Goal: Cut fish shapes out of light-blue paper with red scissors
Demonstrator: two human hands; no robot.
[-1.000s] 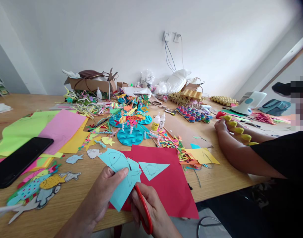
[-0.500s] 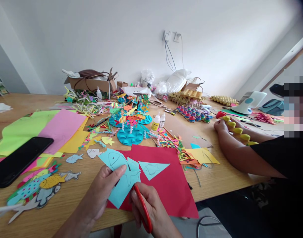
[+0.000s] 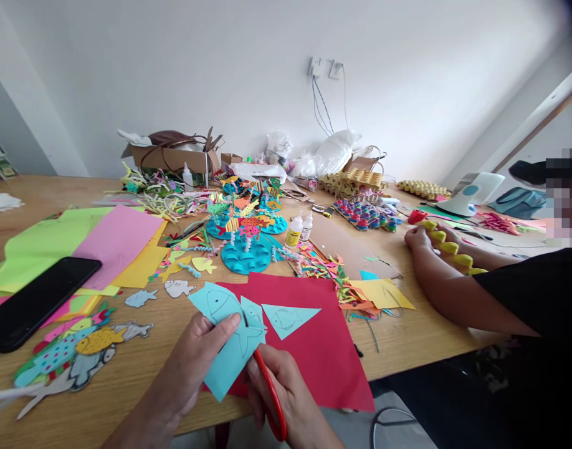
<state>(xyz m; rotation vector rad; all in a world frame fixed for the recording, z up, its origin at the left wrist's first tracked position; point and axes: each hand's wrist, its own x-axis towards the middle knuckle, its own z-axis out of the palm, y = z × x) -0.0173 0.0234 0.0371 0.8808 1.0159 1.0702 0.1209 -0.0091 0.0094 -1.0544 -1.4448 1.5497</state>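
Note:
My left hand point(image 3: 199, 349) pinches a light blue paper point(image 3: 227, 368) with a fish drawn on it, thumb on top. My right hand point(image 3: 283, 380) is closed round red-handled scissors point(image 3: 271, 396) at the paper's lower right edge; the blades are mostly hidden. Beneath both lies a red sheet point(image 3: 314, 349) at the table's front edge. On it rests a blue triangle point(image 3: 288, 318) with a small fish drawn on it. Cut-out paper fish, one of them orange point(image 3: 99, 341), lie in a pile to the left.
A black phone point(image 3: 40, 302) lies on coloured sheets at left. Behind the red sheet are a blue base point(image 3: 246, 254) with paper fish, glue bottles point(image 3: 294, 231) and paper scraps. At right, a person's hands point(image 3: 419, 240) hold a yellow bumpy strip point(image 3: 449, 247).
The light blue paper has tilted a little, its lower corner shifting down and left. My hands have barely moved.

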